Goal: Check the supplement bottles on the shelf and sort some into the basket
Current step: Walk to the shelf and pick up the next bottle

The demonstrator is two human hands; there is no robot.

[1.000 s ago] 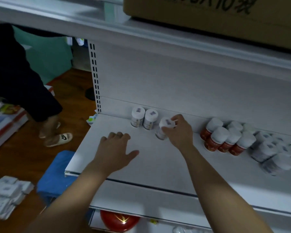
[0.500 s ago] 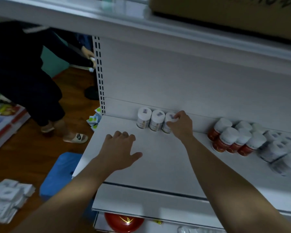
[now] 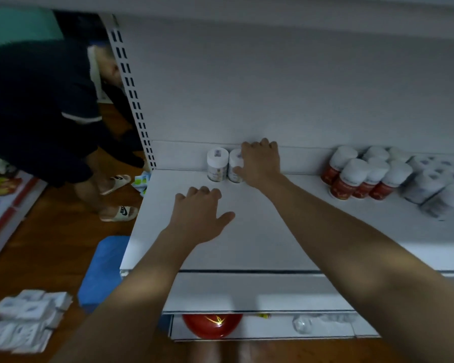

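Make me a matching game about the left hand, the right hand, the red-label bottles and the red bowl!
Things:
1. left hand
2. right hand
3. red-label bottles
4. red bowl

Places:
A. below the shelf
B. at the white-label bottles by the back wall
C. over the shelf's bare middle
D. grouped on the shelf's right part

Pairs: 1-C, 2-B, 3-D, 4-A
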